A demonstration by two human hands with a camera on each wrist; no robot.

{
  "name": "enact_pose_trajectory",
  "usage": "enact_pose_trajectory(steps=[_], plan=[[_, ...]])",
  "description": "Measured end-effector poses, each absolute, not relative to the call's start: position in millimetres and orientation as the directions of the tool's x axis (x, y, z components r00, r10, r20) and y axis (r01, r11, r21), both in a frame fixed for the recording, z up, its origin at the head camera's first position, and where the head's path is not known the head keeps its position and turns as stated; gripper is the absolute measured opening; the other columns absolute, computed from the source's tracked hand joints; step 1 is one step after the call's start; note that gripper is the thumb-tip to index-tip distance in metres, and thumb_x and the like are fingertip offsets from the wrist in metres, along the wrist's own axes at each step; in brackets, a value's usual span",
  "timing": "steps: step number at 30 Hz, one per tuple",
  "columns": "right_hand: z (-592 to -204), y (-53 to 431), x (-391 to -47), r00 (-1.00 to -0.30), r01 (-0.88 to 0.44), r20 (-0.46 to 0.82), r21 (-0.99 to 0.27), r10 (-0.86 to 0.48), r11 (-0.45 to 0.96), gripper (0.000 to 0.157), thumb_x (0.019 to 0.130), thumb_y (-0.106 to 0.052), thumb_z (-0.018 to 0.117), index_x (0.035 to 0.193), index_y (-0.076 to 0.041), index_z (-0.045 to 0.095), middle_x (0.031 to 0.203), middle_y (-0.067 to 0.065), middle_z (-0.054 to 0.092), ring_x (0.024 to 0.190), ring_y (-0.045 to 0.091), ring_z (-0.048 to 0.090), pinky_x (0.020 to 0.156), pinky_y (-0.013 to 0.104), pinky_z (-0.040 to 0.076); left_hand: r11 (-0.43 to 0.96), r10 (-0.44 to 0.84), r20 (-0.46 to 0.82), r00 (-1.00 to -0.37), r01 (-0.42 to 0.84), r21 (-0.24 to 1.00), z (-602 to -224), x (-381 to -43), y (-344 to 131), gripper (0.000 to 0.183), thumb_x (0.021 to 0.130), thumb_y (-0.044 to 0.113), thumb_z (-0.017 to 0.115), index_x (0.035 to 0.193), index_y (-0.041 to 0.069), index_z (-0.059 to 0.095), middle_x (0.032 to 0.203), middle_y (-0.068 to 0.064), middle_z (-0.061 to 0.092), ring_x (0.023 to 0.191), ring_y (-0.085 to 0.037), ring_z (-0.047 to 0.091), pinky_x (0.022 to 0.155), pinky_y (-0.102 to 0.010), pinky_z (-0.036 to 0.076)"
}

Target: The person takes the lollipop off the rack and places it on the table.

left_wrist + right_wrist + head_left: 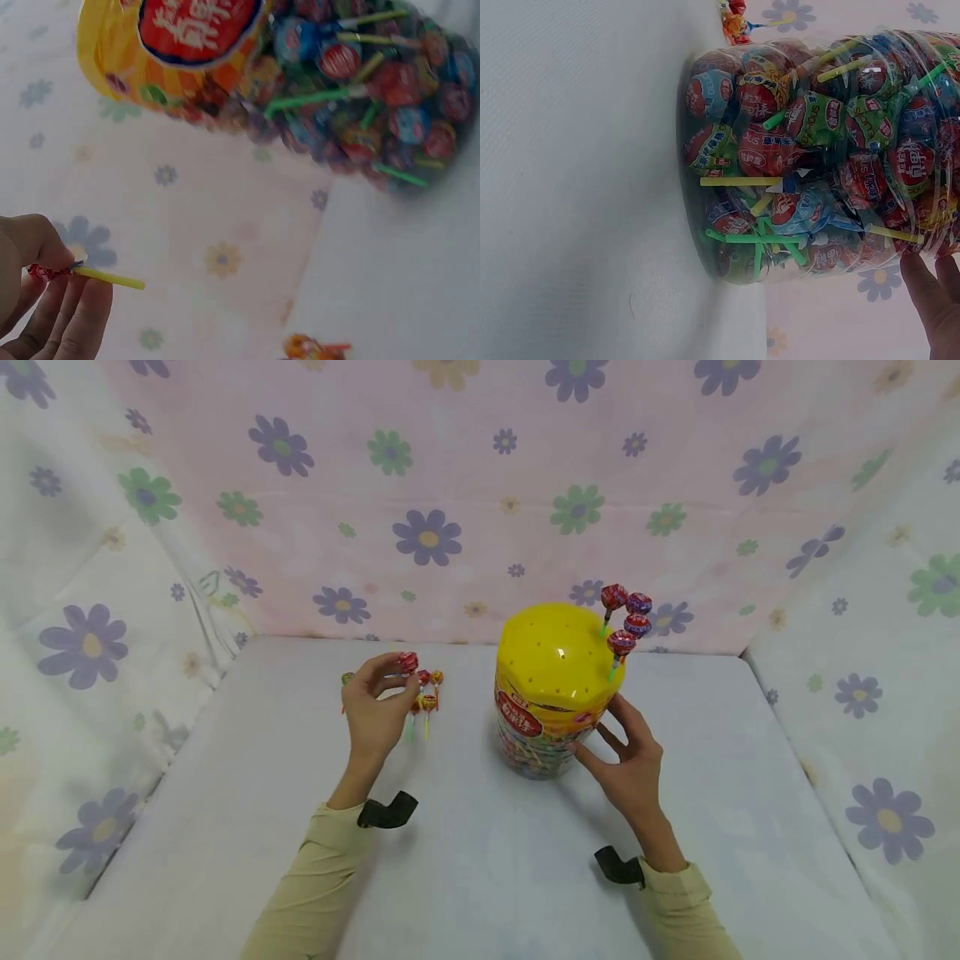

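Note:
My left hand [377, 710] pinches a red-wrapped lollipop [408, 662] between thumb and fingers, above the left side of the table. In the left wrist view the yellow stick [112, 279] of that lollipop points away from the fingertips. A big clear jar [817, 157] full of wrapped lollipops stands upright on the table, topped by a yellow lid [551, 652] with small holes. My right hand [630, 760] holds the jar's right side, thumb in front and fingers farther back. Several lollipops [621, 643] stand stick-down along the lid's right edge.
Beyond the left hand, several loose lollipops [428, 702] lie on the white-covered table [480, 860], partly hidden by that hand. A flowered cloth [465, 485] rises behind the table and at both sides.

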State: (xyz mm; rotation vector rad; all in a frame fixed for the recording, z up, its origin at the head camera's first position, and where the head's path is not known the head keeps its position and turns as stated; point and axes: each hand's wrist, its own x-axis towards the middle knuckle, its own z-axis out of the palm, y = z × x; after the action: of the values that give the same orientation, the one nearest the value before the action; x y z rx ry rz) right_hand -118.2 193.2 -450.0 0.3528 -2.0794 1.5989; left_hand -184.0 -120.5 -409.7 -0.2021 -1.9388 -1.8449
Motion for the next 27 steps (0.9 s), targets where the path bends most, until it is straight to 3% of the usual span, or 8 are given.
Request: enact_pose_trajectory(steps=[7,11,18,25,27], plan=[[-466,200,-124,-0.848,-0.484,0.521,-0.837,0.099,0.257,0.086,0.077,0.017,0.079,0.151,-0.014,0.049,0.15,0.007,0.053,0.14,0.021,0.049,0.104,0.025,0.051,0.278,-0.274,0.188,-0.943,0.109,0.954,-475,-207,-153,0.038,0.086,-0.006,0.071,0.124,-0.007,0.065,0.108,-0.028,0.069,0.091,-0.044,0.071,0.062,-0.009,0.053],[-465,199,-124,-0.847,-0.488,0.524,-0.835,0.093,0.255,0.085,0.077,0.017,0.079,0.151,-0.013,0.049,0.15,0.008,0.053,0.14,0.021,0.049,0.103,0.025,0.051,0.376,-0.269,0.127,-0.955,0.017,0.927,-496,-216,-161,0.036,0.085,0.0,0.074,0.12,-0.006,0.067,0.106,-0.027,0.071,0.092,-0.041,0.073,0.065,-0.014,0.055],[-462,197,-124,-0.847,-0.488,0.525,-0.831,0.085,0.268,0.086,0.075,0.021,0.078,0.151,-0.005,0.047,0.149,0.014,0.052,0.139,0.014,0.049,0.103,0.025,0.051,0.475,-0.242,0.089,-0.966,-0.038,0.879,-503,-221,-167,0.037,0.086,0.005,0.076,0.119,-0.008,0.067,0.1,-0.028,0.073,0.09,-0.04,0.074,0.077,-0.045,0.062],[-443,191,-114,-0.842,-0.495,0.533,-0.824,0.082,0.277,0.079,0.076,0.022,0.076,0.148,0.005,0.046,0.146,0.02,0.053,0.137,0.01,0.05,0.103,0.025,0.051,0.52,-0.186,0.074,-0.98,-0.034,0.854,-506,-224,-169,0.034,0.087,0.003,0.073,0.118,-0.009,0.066,0.099,-0.027,0.072,0.088,-0.038,0.073,0.072,-0.035,0.06],[-440,190,-113,-0.847,-0.487,0.525,-0.829,0.084,0.275,0.079,0.076,0.022,0.076,0.148,0.005,0.046,0.146,0.02,0.053,0.137,0.01,0.05,0.103,0.027,0.052,0.528,-0.17,0.085,-0.982,-0.018,0.849,-506,-224,-170,0.035,0.087,0.003,0.073,0.119,-0.01,0.065,0.098,-0.028,0.072,0.087,-0.039,0.073,0.071,-0.037,0.06]])
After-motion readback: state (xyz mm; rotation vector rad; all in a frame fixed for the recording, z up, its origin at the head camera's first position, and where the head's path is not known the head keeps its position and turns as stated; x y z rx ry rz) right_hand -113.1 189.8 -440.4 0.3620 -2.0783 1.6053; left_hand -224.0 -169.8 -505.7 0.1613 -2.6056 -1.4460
